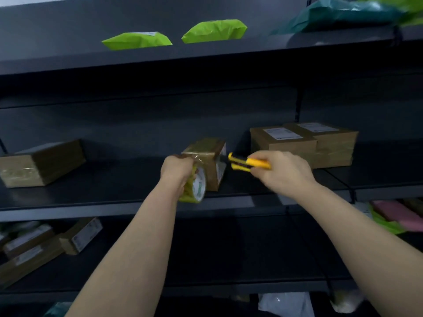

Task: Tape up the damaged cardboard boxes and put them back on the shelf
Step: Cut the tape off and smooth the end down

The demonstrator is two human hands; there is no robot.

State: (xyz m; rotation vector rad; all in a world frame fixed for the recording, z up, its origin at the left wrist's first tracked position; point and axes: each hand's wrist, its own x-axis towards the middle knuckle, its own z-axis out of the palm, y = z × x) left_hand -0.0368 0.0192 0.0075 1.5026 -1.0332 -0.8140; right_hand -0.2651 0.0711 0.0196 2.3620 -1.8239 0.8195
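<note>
Two hands are reaching to the middle shelf (103, 203). The left hand (175, 171) is curling round a tape roll (198, 187), and the right hand (285, 173) is gripping a yellow utility knife (250, 164). Just behind them, a small cardboard box (209, 154) is sitting on the shelf. Farther right, larger boxes (320, 147) are resting.

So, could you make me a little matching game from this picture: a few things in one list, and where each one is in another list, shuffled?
Things:
1. tape roll
2. yellow utility knife
3. green mailer bags
4. pair of labelled boxes

Places:
A. on the top shelf
B. in the right hand
C. on the middle shelf, far right
D. in the left hand

Pairs: 1-D, 2-B, 3-A, 4-C.
</note>
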